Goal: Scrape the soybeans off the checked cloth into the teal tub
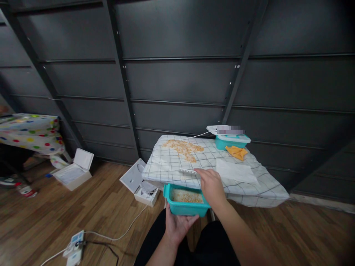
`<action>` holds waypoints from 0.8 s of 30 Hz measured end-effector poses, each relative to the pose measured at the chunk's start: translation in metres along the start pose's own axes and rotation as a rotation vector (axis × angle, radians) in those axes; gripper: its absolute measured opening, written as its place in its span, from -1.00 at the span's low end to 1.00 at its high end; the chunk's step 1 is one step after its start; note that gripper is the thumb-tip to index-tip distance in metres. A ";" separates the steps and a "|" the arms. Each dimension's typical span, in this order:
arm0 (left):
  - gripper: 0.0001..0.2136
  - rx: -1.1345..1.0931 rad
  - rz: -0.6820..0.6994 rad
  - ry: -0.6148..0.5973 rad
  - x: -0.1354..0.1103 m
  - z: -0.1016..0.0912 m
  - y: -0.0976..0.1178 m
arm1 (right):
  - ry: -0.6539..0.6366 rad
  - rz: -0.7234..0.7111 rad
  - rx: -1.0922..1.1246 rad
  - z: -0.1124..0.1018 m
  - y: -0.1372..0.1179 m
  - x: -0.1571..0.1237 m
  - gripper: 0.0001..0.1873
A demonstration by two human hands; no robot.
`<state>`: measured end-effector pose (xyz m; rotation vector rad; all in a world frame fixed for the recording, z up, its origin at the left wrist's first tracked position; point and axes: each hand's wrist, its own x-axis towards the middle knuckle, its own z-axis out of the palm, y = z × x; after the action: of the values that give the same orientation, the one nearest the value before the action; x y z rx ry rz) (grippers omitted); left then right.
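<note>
My left hand [179, 223] supports a teal plastic box [187, 210] from below, just under the table's front edge. Pale and yellow grains [187, 196] lie inside the box. Above its right end, my right hand [212, 186] pinches a thin, pale, flat scraper-like piece [188, 171] near the cloth; its exact kind is too small to make out. Behind that piece, more yellowish grains [184, 147] are spread over the checked white tablecloth [163, 168]. A white sheet [235, 171] rests on the cloth to the right of my right hand.
At the table's back right stands a lidded teal box [222, 144], with an orange cloth [236, 152] before it. Open white boxes [144, 199] sit on the floor at left, near a power strip [75, 249] with cables. A dark panelled wall [180, 81] rises behind.
</note>
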<state>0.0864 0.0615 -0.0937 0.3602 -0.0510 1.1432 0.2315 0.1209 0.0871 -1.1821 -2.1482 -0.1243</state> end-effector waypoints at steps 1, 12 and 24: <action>-0.28 -0.003 0.002 0.012 0.000 0.001 0.001 | -0.023 -0.004 -0.006 0.002 -0.002 0.000 -0.54; -0.21 -0.112 0.001 0.173 -0.002 0.010 -0.002 | -0.011 -0.115 0.018 -0.028 -0.008 -0.032 -0.54; -0.27 -0.180 0.006 0.245 -0.006 0.017 0.006 | 0.240 -0.183 -0.047 -0.018 -0.012 -0.075 -0.67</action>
<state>0.0809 0.0530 -0.0777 0.0593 0.0598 1.1719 0.2586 0.0532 0.0586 -0.9418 -2.0450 -0.3799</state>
